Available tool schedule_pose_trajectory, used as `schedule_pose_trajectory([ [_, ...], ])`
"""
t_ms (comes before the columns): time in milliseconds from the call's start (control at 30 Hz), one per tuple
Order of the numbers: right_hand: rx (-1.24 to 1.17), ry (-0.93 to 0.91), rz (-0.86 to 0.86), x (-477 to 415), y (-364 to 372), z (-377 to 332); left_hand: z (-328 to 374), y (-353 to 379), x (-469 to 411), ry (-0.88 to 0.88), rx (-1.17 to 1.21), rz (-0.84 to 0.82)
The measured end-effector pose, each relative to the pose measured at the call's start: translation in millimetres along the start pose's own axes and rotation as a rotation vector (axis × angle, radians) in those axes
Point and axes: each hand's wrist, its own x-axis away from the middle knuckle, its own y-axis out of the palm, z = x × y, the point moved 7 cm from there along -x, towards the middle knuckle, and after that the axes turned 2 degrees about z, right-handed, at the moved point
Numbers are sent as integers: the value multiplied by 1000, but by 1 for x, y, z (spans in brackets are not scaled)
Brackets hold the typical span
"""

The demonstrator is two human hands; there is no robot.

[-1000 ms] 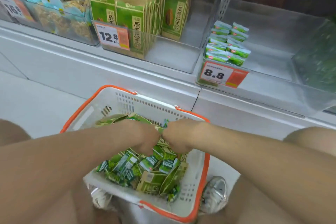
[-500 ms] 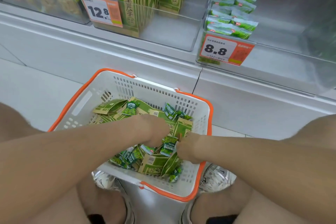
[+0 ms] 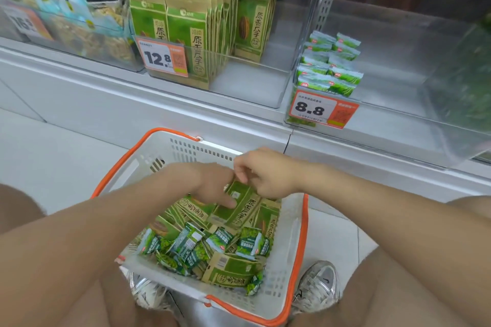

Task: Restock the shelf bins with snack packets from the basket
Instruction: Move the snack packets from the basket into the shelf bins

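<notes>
Shelf (image 3: 111,93): upright tall packets (image 3: 186,34) are seen in the middle bin (image 3: 255,93), small packets (image 3: 332,66) stacked at the front left of the right bin (image 3: 403,114). Basket (image 3: 289,241) is set on the floor (image 3: 53,156) below, loaded with both kinds. One lifted packet (image 3: 240,210) is held over its far end: left hand (image 3: 212,184) fingers curled across the face, right hand (image 3: 268,175) fingers pinched on the top edge.

I read 12.8 on the first price tag (image 3: 161,59), in front of the tall green packets (image 3: 186,34), and 8.8 on the other price tag (image 3: 322,110), under the small green packets (image 3: 332,66).
</notes>
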Motion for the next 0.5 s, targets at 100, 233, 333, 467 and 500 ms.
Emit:
schedule_pose_trajectory([
  [100,-155,9,236,5,-43,-3,-13,-38,12,30,233,203],
  [233,97,-63,515,19,-76,-13,-28,-66,36,36,775,256],
  [333,234,-101,483,25,-80,-20,-32,-80,48,31,958,378],
  [467,199,-151,531,27,-82,-26,-32,-92,54,-12,1023,554],
  [500,197,-165,574,27,-87,-28,-33,-93,55,-24,1042,585],
])
